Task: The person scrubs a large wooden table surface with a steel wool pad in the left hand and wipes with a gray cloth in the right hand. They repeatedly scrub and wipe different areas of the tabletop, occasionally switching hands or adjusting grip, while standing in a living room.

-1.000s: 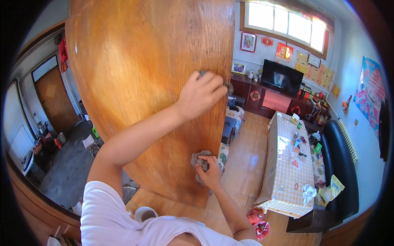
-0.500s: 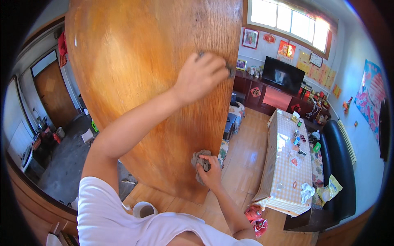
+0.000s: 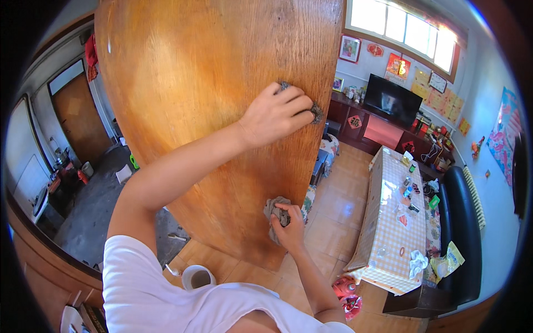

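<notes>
A tall wooden door [image 3: 183,94] stands upright before the person, its long axis running up and down and its broad brown face turned toward them. It appears narrower toward the bottom, where the lower edge slants down to the lower right corner.

The left hand [image 3: 279,112] is high on the face, close to the right edge, its back outward and its fingers curled over a dark, fibrous scrubber [image 3: 317,113]. This shows only at two spots, by the index finger and by the little finger; the line between them slopes down toward the right edge. Its middle is hidden, so its full shape cannot be told.

Lower down, also near the right edge and above the lower right corner, the right hand [image 3: 291,225] is half curled, thumb and fingers gripping a crumpled grey-brown cloth [image 3: 271,208] against the wood. The cloth is longer up and down than across, its lower end pointing toward the door's lower edge. A dark patch shows between thumb and fingers; whether it is a fold or shadow cannot be told.

A white bucket [image 3: 185,279] stands on the tiled floor [image 3: 333,222], left of that corner.
</notes>
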`<state>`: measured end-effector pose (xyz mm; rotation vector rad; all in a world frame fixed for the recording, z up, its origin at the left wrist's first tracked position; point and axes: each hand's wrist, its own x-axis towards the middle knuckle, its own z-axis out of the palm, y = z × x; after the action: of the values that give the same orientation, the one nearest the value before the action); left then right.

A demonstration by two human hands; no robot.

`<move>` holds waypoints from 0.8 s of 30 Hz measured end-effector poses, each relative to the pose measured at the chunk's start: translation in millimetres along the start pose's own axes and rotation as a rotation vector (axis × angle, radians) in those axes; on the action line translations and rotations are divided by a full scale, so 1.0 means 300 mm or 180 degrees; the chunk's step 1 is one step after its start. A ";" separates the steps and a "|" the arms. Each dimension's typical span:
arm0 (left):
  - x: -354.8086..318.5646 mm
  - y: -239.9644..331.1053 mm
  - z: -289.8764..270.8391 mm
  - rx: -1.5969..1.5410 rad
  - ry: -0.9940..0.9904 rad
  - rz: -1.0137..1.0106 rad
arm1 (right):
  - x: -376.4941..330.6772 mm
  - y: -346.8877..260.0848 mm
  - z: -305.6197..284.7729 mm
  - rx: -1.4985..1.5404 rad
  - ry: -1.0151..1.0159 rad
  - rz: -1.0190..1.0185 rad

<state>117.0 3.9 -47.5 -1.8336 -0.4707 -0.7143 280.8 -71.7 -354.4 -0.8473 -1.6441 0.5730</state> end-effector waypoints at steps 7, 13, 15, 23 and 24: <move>0.168 -0.243 -0.037 0.0153 0.0901 -0.0999 | 0.010 -0.010 -0.001 -0.0031 -0.0063 0.0001; -0.120 -0.029 -0.037 -0.0109 -0.0218 -0.0043 | -0.007 -0.004 0.006 -0.0003 -0.0065 0.0012; -0.170 -0.012 -0.044 -0.0211 -0.0234 -0.0053 | 0.001 0.001 0.003 -0.0110 -0.0093 -0.0037; -0.306 0.181 -0.017 -0.0250 -0.0156 -0.0712 | 0.047 0.016 0.008 -0.0048 -0.0042 -0.0039; -0.316 0.172 -0.016 -0.0246 -0.0187 -0.0688 | 0.046 0.024 0.012 -0.0049 -0.0062 -0.0037</move>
<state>77.4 -17.8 -145.8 -1.8981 -0.6960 -0.8358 277.7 -56.3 -352.0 -0.8452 -1.6720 0.5629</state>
